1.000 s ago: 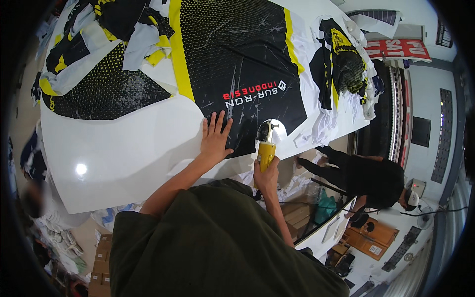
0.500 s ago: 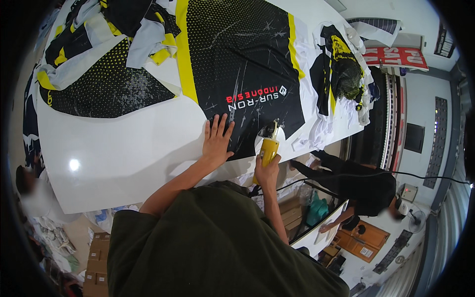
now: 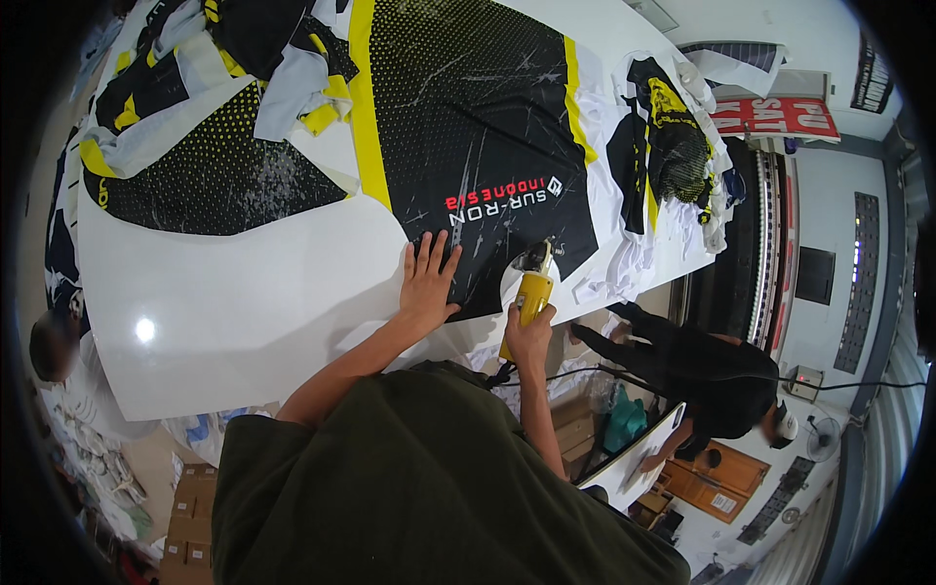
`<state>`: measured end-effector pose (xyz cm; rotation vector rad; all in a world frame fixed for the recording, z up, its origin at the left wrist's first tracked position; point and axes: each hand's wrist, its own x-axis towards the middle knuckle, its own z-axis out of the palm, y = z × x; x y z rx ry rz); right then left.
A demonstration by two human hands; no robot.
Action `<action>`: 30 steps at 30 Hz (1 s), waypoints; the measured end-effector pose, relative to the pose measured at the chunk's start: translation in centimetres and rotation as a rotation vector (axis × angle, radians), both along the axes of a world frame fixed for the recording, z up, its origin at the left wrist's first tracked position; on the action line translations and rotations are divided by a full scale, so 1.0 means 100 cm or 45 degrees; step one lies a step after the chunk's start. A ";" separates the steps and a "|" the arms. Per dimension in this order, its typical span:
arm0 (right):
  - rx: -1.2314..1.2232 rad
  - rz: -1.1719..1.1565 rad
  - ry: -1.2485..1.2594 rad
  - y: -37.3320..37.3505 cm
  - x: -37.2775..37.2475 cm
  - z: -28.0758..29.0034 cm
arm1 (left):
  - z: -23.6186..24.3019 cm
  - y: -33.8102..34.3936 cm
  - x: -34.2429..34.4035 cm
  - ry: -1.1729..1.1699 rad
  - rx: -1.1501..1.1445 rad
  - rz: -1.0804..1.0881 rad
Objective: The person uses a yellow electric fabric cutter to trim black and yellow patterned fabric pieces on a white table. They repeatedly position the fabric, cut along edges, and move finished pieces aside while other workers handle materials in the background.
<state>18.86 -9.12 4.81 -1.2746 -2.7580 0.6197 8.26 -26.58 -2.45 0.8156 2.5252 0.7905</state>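
While the left hand (image 3: 425,290) lies spread, probably to steady the black fabric (image 3: 483,132) under and beyond its fingers, the right hand (image 3: 529,336) nearby grips a yellow power tool (image 3: 533,295) by its body.

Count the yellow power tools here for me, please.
1: the yellow tool in the right hand, by the lower edge of the black cloth. The left hand holds none. More could be hidden under the piled cloth.

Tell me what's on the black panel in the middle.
The left hand lies partly on the black panel; the yellow tool overlaps its near edge. The parts beneath both are hidden.
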 end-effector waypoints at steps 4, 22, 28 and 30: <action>-0.009 -0.026 0.025 0.002 -0.001 -0.001 | -0.001 -0.001 0.000 -0.009 -0.003 -0.013; -0.281 -0.122 0.243 0.079 0.107 -0.009 | -0.009 -0.015 0.004 0.070 0.078 0.010; -0.616 -0.439 0.607 0.106 0.152 0.000 | 0.018 -0.020 0.002 0.113 -0.319 -0.101; -0.694 -0.639 0.623 0.117 0.149 -0.009 | 0.015 -0.019 0.001 0.107 -0.302 -0.096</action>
